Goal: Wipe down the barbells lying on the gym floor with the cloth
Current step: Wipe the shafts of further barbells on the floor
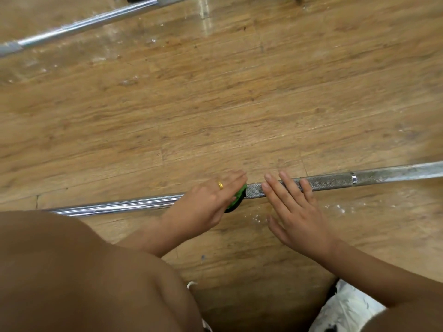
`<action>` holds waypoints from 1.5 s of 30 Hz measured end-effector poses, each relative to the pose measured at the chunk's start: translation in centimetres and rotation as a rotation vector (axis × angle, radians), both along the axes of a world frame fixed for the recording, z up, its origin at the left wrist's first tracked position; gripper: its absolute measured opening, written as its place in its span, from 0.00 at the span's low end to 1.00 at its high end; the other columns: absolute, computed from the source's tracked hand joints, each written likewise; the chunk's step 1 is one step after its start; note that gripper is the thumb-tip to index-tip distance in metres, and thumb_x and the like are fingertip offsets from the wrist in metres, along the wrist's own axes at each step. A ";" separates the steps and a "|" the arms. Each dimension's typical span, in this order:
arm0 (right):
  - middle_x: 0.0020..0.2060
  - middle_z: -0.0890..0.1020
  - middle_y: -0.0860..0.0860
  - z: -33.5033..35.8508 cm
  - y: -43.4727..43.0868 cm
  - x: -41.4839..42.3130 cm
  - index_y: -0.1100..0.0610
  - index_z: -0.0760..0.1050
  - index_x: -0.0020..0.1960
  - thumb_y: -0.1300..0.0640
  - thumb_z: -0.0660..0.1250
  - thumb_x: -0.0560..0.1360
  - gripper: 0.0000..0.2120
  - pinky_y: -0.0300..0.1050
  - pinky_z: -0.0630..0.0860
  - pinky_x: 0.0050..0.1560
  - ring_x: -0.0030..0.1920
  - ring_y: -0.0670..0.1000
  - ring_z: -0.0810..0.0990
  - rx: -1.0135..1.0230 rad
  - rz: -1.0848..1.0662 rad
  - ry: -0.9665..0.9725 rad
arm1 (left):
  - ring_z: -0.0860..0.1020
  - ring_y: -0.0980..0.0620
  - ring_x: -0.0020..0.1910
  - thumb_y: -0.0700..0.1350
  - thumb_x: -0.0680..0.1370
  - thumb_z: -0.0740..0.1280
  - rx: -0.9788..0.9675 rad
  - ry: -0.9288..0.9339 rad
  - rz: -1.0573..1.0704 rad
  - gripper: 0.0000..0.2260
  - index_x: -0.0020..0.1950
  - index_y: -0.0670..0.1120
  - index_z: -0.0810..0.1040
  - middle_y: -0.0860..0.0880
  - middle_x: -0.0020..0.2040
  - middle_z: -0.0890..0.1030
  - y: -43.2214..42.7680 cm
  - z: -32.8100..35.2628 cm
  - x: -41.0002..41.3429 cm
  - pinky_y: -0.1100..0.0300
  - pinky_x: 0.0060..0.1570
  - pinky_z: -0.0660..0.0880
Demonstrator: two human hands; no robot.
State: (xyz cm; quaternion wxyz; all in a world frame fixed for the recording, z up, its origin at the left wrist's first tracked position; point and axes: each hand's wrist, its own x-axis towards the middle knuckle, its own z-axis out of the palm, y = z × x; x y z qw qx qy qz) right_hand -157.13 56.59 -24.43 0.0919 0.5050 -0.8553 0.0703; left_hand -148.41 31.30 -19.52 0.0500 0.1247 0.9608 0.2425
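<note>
Warm, even light fills the tan wood-plank floor, bright with only faint shadows. Well beyond the grey knurled steel barbell, a white streak of glare crosses the boards near a second, chrome barbell that gleams in blurred streaks. The wide lens bows both bars toward the edges. On the near side of the knurled barbell, a brown trouser knee is soft and featureless.

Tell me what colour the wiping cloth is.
The cloth is green; the head view shows it best.
</note>
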 end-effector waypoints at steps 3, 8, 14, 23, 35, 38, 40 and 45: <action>0.81 0.56 0.54 0.0 0.0 0.1 0.59 0.56 0.81 0.50 0.68 0.76 0.39 0.59 0.47 0.79 0.80 0.57 0.54 -0.005 0.003 0.012 | 0.66 0.46 0.76 0.30 0.78 0.65 -0.034 0.085 0.022 0.27 0.77 0.39 0.66 0.42 0.77 0.68 -0.2 -0.4 0.8 0.49 0.68 0.72; 0.80 0.57 0.55 -0.2 -0.1 0.1 0.60 0.57 0.80 0.50 0.68 0.75 0.38 0.60 0.48 0.78 0.80 0.58 0.55 -0.010 -0.001 0.020 | 0.62 0.42 0.78 0.27 0.78 0.59 -0.185 0.230 -0.035 0.25 0.76 0.36 0.66 0.39 0.77 0.66 -0.5 -0.3 3.7 0.48 0.75 0.63; 0.80 0.56 0.56 -0.2 -0.6 -0.3 0.60 0.57 0.80 0.49 0.67 0.75 0.38 0.62 0.49 0.78 0.80 0.58 0.55 0.002 -0.014 0.013 | 0.61 0.39 0.78 0.28 0.81 0.60 -0.215 0.306 -0.093 0.22 0.76 0.34 0.65 0.36 0.76 0.65 1.6 -1.0 1.9 0.44 0.75 0.63; 0.80 0.58 0.55 0.5 -1.8 -1.8 0.60 0.57 0.80 0.48 0.67 0.76 0.38 0.61 0.50 0.78 0.80 0.56 0.55 0.004 -0.035 -0.036 | 0.60 0.40 0.79 0.27 0.80 0.60 -0.194 0.340 0.044 0.24 0.76 0.34 0.65 0.37 0.77 0.64 0.9 -2.0 2.8 0.43 0.74 0.64; 0.77 0.65 0.55 2.1 -4.2 -3.8 0.60 0.63 0.78 0.44 0.63 0.78 0.34 0.64 0.53 0.77 0.79 0.56 0.58 0.004 -0.080 -0.147 | 0.64 0.41 0.77 0.30 0.81 0.53 -0.221 0.310 0.112 0.22 0.74 0.35 0.70 0.39 0.76 0.68 -0.1 -2.3 1.4 0.45 0.76 0.61; 0.77 0.66 0.55 2.5 -4.7 -4.8 0.60 0.63 0.78 0.43 0.61 0.77 0.34 0.63 0.54 0.77 0.79 0.56 0.59 0.045 -0.073 -0.155 | 0.65 0.41 0.76 0.29 0.79 0.55 -0.249 0.336 0.124 0.23 0.74 0.35 0.69 0.38 0.75 0.69 -1.6 -1.9 -0.4 0.49 0.77 0.60; 0.77 0.66 0.54 2.8 -5.0 -5.3 0.59 0.63 0.78 0.42 0.60 0.77 0.35 0.63 0.54 0.77 0.79 0.56 0.59 0.077 -0.072 -0.172 | 0.65 0.41 0.76 0.26 0.75 0.60 -0.202 0.329 0.248 0.27 0.75 0.35 0.69 0.39 0.75 0.69 -2.0 -1.6 -1.0 0.49 0.75 0.64; 0.75 0.68 0.54 3.5 -6.2 -6.5 0.59 0.63 0.78 0.41 0.57 0.77 0.35 0.62 0.53 0.77 0.78 0.57 0.61 0.142 -0.092 -0.212 | 0.64 0.41 0.77 0.29 0.79 0.53 -0.275 0.299 0.056 0.23 0.74 0.35 0.70 0.39 0.75 0.69 -2.5 -2.1 -2.0 0.46 0.75 0.63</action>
